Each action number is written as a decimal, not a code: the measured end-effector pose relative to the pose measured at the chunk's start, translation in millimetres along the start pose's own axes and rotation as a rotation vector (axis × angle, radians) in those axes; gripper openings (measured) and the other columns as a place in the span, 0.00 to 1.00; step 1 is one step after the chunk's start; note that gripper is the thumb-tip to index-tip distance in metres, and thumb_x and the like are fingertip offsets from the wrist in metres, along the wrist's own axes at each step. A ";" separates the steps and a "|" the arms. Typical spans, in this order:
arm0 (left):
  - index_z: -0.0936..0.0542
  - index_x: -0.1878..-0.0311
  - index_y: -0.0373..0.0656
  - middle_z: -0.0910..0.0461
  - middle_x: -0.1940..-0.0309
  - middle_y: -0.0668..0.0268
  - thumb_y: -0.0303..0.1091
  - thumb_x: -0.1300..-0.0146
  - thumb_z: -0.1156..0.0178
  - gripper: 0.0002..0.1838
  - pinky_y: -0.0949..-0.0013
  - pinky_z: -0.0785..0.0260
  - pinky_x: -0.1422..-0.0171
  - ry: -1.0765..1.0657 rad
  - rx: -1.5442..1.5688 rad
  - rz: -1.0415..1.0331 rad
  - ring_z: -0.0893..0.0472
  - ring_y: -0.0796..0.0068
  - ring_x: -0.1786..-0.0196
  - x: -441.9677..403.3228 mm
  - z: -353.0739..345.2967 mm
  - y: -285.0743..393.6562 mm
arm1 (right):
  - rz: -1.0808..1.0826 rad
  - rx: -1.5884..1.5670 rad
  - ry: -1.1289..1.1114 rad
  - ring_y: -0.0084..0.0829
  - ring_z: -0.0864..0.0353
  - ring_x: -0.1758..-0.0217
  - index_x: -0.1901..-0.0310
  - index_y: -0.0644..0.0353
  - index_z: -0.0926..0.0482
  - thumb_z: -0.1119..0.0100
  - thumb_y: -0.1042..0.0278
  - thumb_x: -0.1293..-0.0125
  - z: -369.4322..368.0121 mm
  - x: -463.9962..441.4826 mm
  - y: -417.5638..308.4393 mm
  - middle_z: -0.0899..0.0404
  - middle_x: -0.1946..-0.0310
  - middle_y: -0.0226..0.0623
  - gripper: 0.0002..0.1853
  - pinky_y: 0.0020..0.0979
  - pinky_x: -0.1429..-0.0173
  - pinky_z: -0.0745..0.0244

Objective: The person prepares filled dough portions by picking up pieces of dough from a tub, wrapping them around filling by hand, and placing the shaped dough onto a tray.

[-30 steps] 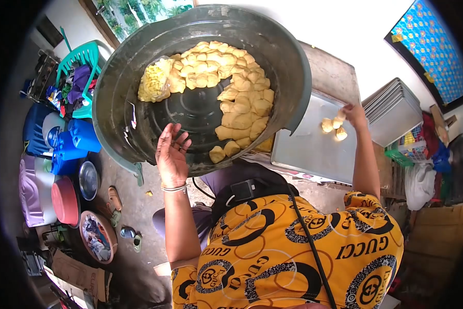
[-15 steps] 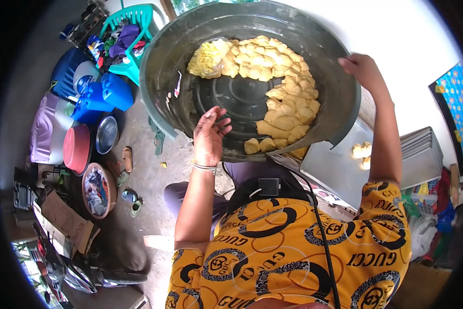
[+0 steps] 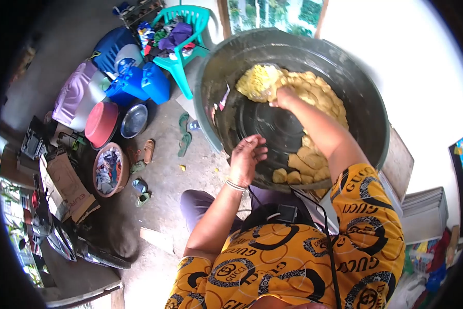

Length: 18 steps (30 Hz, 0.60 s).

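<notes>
A large dark round tub (image 3: 365,87) holds many yellowish dough pieces (image 3: 316,99) along its far and right sides. A clear bag of small yellow pieces (image 3: 258,82) lies at the far left of the dough. My right hand (image 3: 284,98) reaches into the tub, its fingers bent down at the dough beside the bag; whatever they hold is hidden. My left hand (image 3: 248,158) hovers over the tub's near left part, palm up, fingers slightly curled and apart, with nothing in it.
On the left are a green chair (image 3: 190,23) with clothes, blue jugs (image 3: 155,82), a red basin (image 3: 101,123), a metal bowl (image 3: 134,121) and a clothes basket (image 3: 110,170). Slippers (image 3: 185,144) lie on the floor. Stacked trays (image 3: 423,213) stand at the right.
My right hand has gone from the tray at the right, past the tub's rim, to the dough near the bag. The view has turned left, and my left hand keeps its pose.
</notes>
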<state>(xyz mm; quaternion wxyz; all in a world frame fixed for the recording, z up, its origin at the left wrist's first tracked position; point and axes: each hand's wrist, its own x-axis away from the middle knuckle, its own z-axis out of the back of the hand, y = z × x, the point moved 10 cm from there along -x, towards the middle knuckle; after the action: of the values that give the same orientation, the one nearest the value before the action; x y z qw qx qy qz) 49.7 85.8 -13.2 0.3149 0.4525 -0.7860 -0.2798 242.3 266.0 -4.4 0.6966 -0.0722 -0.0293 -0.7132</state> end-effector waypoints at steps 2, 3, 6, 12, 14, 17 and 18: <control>0.26 0.50 0.41 0.21 0.56 0.62 0.37 0.34 0.47 0.13 0.66 0.28 0.53 -0.003 0.016 0.020 0.21 0.70 0.58 0.7 -1.4 -0.2 | 0.002 -0.135 0.208 0.45 0.23 0.48 0.55 0.66 0.22 0.32 0.62 0.47 -13.9 -18.8 7.8 0.22 0.53 0.51 0.21 0.37 0.44 0.28; 0.26 0.50 0.41 0.21 0.56 0.62 0.37 0.34 0.47 0.13 0.66 0.28 0.53 -0.016 0.015 0.014 0.21 0.70 0.58 1.0 -2.6 1.1 | -0.034 -0.186 0.102 0.45 0.22 0.49 0.54 0.65 0.22 0.34 0.66 0.47 -17.4 -23.2 12.7 0.22 0.55 0.51 0.19 0.37 0.45 0.28; 0.26 0.51 0.41 0.21 0.57 0.62 0.36 0.34 0.46 0.13 0.66 0.27 0.53 -0.041 0.031 0.016 0.20 0.70 0.59 1.6 -4.4 2.6 | -0.018 -0.152 0.014 0.44 0.20 0.54 0.53 0.63 0.22 0.37 0.74 0.48 -20.5 -42.0 31.8 0.20 0.59 0.49 0.17 0.36 0.50 0.26; 0.25 0.52 0.40 0.20 0.57 0.62 0.36 0.34 0.46 0.12 0.67 0.27 0.54 -0.052 0.049 0.021 0.20 0.71 0.59 3.2 -6.8 3.5 | -0.052 -0.369 -0.326 0.32 0.20 0.63 0.56 0.64 0.21 0.37 0.77 0.51 -1.6 -35.4 43.4 0.20 0.63 0.41 0.17 0.32 0.65 0.21; 0.25 0.52 0.40 0.20 0.58 0.62 0.36 0.34 0.46 0.12 0.67 0.27 0.54 -0.053 0.052 0.015 0.20 0.71 0.60 2.9 -5.2 3.3 | -0.040 -0.546 -0.376 0.31 0.21 0.64 0.56 0.67 0.22 0.37 0.78 0.51 11.0 -21.8 40.1 0.21 0.63 0.40 0.17 0.30 0.67 0.20; 0.25 0.52 0.41 0.20 0.58 0.63 0.36 0.34 0.47 0.11 0.67 0.28 0.54 -0.052 0.048 0.013 0.20 0.71 0.60 4.4 -4.8 2.9 | -0.019 -0.555 -0.305 0.30 0.21 0.67 0.58 0.67 0.21 0.39 0.78 0.50 36.8 0.9 38.1 0.21 0.64 0.39 0.15 0.31 0.68 0.21; 0.25 0.52 0.41 0.20 0.58 0.63 0.36 0.34 0.47 0.11 0.67 0.28 0.54 -0.052 0.045 0.011 0.20 0.71 0.60 3.5 -4.6 3.1 | -0.014 -0.556 -0.291 0.29 0.21 0.67 0.59 0.68 0.21 0.40 0.79 0.50 43.7 6.7 38.0 0.21 0.64 0.40 0.14 0.31 0.68 0.21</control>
<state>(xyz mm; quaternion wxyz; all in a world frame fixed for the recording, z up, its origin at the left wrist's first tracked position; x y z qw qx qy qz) 50.1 83.3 -7.1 0.2856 0.4478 -0.8023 -0.2723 282.8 264.6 37.5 0.6337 -0.3609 0.0669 -0.6809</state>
